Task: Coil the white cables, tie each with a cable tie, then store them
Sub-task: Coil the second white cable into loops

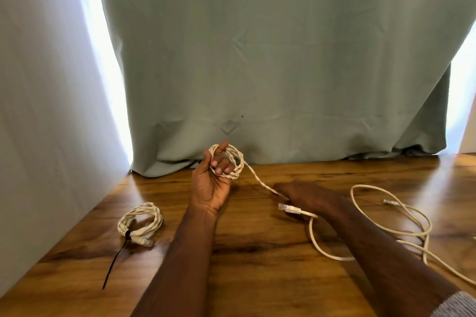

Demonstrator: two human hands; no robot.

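Wooden table [257, 252]: warm brown grain, carrying all the cables; a grey-green curtain [283, 59] hangs behind its far edge.
Loose cable [401, 233]: plain white, sprawled in open loops on the right side of the table, one plug [289, 208] lying just in front of the right hand; not yet coiled.
Tied coil [140, 221]: twisted white cable, wound and cinched with a black cable tie [116, 261] whose long tail trails toward the near edge; it sits on the left of the table, well apart from the hands.
Coil in progress [229, 162]: twisted white cable looped round the raised left hand, with a short strand [260, 181] running down to the right hand.
Left hand [213, 183]: palm up, lifted off the table; its fingers [222, 163] curl through the loops and hold them together.
Right hand [304, 195]: low over the table, fingers closed on the strand near its end, keeping it fairly taut.
Step in hand: I'd judge the second cable is on its last turns, since little slack is left.
Next move: likely bring the tail round the left hand to finish the loop, then keep the bundle pinched while a tie goes round it; I can see no spare tie from here.
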